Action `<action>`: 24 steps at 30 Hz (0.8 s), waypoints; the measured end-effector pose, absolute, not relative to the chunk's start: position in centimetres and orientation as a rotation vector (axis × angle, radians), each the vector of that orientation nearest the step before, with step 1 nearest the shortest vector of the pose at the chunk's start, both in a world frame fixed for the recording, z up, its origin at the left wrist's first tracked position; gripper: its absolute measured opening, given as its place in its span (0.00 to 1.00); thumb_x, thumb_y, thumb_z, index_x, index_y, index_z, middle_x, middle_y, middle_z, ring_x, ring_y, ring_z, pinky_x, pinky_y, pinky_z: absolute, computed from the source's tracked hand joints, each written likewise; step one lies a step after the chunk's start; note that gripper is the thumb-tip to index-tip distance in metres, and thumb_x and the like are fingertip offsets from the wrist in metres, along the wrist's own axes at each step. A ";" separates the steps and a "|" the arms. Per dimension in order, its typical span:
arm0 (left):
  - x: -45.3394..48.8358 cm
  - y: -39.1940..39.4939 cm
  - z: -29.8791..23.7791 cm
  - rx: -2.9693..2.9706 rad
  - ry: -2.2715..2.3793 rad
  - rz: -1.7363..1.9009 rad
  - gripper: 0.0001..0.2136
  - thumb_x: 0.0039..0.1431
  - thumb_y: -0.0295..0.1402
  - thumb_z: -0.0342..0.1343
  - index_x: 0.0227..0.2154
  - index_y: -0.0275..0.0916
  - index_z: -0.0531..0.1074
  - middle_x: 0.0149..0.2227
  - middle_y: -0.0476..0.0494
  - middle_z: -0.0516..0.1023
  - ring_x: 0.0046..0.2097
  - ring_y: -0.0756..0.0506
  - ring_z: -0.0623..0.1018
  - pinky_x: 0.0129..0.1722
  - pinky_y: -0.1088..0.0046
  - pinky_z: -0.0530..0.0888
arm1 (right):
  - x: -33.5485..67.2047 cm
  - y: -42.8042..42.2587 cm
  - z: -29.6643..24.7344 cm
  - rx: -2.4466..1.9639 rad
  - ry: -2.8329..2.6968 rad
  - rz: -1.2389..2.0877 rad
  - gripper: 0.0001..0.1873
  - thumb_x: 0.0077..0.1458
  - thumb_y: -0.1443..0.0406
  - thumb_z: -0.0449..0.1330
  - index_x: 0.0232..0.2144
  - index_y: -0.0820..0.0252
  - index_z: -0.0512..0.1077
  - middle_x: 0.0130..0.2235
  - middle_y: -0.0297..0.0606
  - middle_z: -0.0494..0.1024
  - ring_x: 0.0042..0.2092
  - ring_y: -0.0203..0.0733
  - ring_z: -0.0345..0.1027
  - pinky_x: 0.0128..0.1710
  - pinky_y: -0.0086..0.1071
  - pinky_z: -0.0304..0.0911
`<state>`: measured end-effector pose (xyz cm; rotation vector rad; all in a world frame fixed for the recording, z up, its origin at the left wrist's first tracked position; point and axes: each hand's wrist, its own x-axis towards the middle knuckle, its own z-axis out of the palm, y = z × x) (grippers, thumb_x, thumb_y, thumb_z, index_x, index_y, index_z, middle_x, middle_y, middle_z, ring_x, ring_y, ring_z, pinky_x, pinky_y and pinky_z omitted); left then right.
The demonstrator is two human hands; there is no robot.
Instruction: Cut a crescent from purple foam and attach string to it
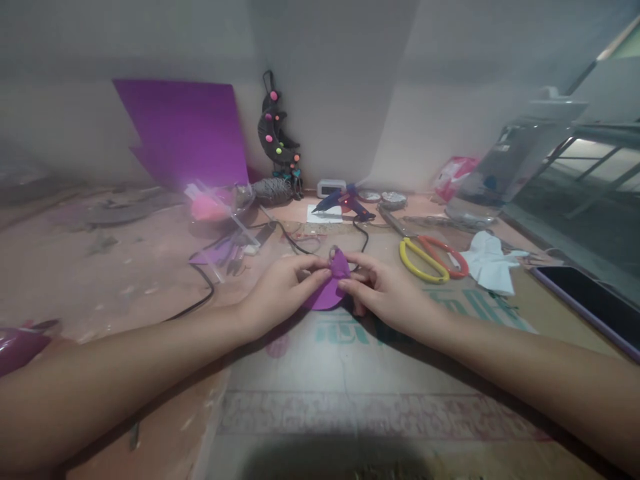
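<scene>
A small purple craft piece (pixel 327 295), with a rounded lower edge and a folded upper part, is held between both hands over the printed sheet. My left hand (pixel 287 283) pinches it from the left with thumb and forefinger. From the other side my right hand (pixel 377 283) grips it, thumb in front and fingers behind. A small grey loop shows at its top, too small to name. Behind the hands a dark blue glue gun (pixel 343 200) rests by a white card (pixel 323 214). Scissors (pixel 425 257) with yellow and orange handles lie right of my right hand.
A purple sheet (pixel 195 133) and a black crescent ornament (pixel 277 137) stand against the wall. A black cord (pixel 213 287) runs across the left. To the right are a crumpled white tissue (pixel 493 263), a phone (pixel 595 303) and a clear plastic container (pixel 505 167).
</scene>
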<state>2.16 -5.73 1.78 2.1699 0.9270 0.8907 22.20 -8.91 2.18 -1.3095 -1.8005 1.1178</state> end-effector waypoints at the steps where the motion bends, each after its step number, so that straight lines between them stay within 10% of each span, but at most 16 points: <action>1: 2.2 -5.8 1.9 2.158 0.924 0.898 0.08 0.66 0.32 0.54 0.39 0.40 0.79 0.40 0.48 0.84 0.42 0.46 0.80 0.46 0.70 0.75 | 22.1 -9.0 2.1 -1.291 -1.805 1.120 0.24 0.60 0.65 0.58 0.58 0.58 0.68 0.22 0.26 0.72 0.20 0.33 0.64 0.18 0.25 0.57; 12: 2.0 -5.5 0.8 1.976 0.900 0.992 0.15 0.65 0.32 0.56 0.54 0.38 0.70 0.41 0.45 0.80 0.44 0.47 0.80 0.48 0.68 0.74 | 22.1 -8.6 2.5 -1.302 -1.830 1.168 0.25 0.61 0.67 0.56 0.61 0.59 0.65 0.22 0.26 0.71 0.21 0.33 0.64 0.21 0.26 0.60; 24: 2.0 -5.8 0.5 2.175 0.904 1.016 0.18 0.67 0.30 0.53 0.58 0.40 0.62 0.38 0.46 0.77 0.41 0.47 0.78 0.42 0.71 0.74 | 23.5 -7.2 2.6 -1.305 -1.723 0.932 0.14 0.60 0.56 0.58 0.37 0.60 0.76 0.29 0.33 0.75 0.27 0.36 0.67 0.27 0.30 0.64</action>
